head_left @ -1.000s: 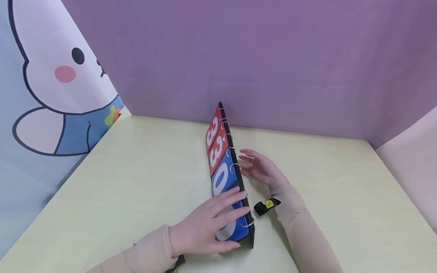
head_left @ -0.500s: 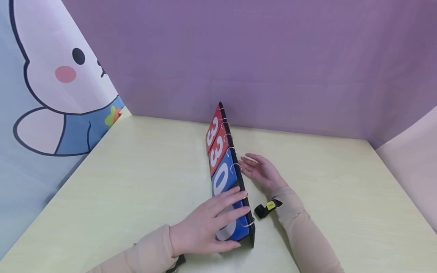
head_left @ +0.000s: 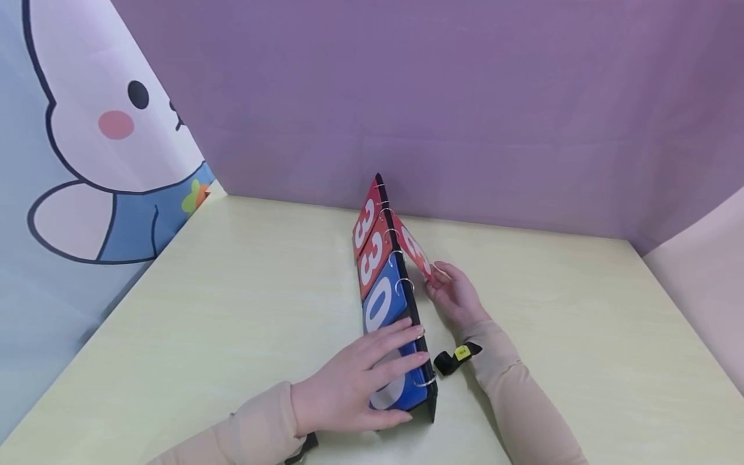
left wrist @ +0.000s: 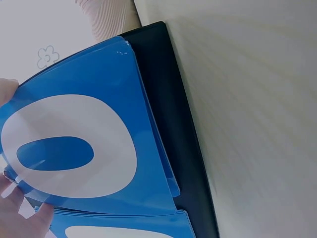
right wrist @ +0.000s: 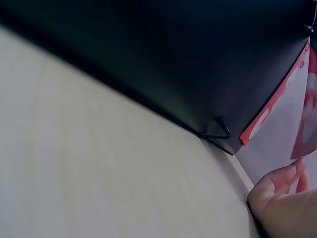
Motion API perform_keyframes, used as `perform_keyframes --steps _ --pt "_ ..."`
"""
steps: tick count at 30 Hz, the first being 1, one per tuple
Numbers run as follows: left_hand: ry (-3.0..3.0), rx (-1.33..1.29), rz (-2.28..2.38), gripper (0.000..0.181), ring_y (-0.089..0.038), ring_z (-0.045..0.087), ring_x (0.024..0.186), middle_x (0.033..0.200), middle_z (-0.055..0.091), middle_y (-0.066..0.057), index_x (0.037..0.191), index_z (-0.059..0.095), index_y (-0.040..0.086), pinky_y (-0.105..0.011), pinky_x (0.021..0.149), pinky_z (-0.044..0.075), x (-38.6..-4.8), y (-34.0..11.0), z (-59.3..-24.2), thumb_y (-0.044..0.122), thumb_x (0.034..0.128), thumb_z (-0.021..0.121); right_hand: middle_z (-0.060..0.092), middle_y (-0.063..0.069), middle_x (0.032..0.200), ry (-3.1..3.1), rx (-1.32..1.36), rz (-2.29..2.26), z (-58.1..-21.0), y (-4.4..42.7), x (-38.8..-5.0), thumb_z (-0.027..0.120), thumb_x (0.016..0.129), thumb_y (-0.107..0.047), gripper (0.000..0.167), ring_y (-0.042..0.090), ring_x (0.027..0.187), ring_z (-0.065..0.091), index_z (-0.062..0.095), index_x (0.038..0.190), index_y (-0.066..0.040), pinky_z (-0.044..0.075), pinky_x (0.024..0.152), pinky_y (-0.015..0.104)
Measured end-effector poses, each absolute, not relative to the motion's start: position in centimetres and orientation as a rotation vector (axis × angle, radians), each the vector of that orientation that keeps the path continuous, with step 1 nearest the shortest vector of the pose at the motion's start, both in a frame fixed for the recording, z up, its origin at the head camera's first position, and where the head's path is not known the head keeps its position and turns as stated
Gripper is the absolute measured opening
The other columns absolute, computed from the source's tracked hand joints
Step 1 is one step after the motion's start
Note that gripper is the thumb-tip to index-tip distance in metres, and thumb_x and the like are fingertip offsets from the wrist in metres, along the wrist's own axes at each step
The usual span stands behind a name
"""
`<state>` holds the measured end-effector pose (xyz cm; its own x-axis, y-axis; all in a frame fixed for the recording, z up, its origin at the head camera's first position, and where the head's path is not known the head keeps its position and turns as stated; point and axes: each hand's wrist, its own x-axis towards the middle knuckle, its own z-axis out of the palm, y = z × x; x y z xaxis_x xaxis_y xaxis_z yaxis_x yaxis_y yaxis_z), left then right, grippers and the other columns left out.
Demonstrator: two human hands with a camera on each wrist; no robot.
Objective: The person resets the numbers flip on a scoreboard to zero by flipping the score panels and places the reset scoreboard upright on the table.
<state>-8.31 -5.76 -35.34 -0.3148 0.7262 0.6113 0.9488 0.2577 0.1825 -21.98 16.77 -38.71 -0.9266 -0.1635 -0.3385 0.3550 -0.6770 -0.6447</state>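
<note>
A flip scoreboard stands like a tent on the table, with red 3 cards at its far end and blue 0 cards nearer. My left hand rests on the near end, fingers straight and spread over the nearest card; it hides part of that 0. In the left wrist view this blue card fills the middle. On the board's right side, my right hand pinches the lower edge of a red number card, lifted away from the black backing.
The pale table extends around the scoreboard. A purple cloth hangs behind it, and a rabbit-print sheet is at the left. A bent black wire shows near the board's foot in the right wrist view.
My right hand went from loose and bare beside the board to pinching a red card, which now swings out to the right. The left hand keeps its place.
</note>
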Motion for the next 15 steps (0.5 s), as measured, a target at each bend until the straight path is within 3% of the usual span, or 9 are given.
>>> perform_keyframes --steps 7,12,15 --pt "-2.134 -1.529 -0.753 0.075 -0.029 0.031 0.139 0.147 0.035 -0.013 0.141 0.034 0.012 -0.042 0.11 0.037 -8.32 -5.73 -35.39 0.04 0.0821 0.071 0.063 -0.006 0.077 1.321 0.194 -2.54 -38.97 16.83 -21.73 0.042 0.1 -0.011 0.019 0.006 0.067 0.052 0.058 0.089 -0.013 0.042 0.065 0.018" --pt "-2.142 -1.53 -0.753 0.075 -0.03 0.031 0.14 0.148 0.034 -0.014 0.141 0.033 0.012 -0.042 0.11 0.036 -8.3 -5.78 -35.38 0.04 0.0822 0.071 0.059 -0.005 0.085 1.416 0.232 -2.507 -38.97 16.66 -21.86 0.047 0.098 -0.009 0.007 0.005 0.067 0.052 0.052 0.099 -0.015 0.042 0.063 0.017" --pt "-2.145 -1.524 -0.747 0.075 -0.029 0.031 0.14 0.148 0.033 -0.013 0.141 0.033 0.012 -0.042 0.11 0.036 -8.27 -5.81 -35.39 0.04 0.0821 0.071 0.059 -0.004 0.088 1.441 0.28 -2.499 -38.99 16.58 -22.0 0.049 0.097 -0.008 0.009 0.005 0.067 0.053 0.049 0.105 -0.014 0.043 0.062 0.017"
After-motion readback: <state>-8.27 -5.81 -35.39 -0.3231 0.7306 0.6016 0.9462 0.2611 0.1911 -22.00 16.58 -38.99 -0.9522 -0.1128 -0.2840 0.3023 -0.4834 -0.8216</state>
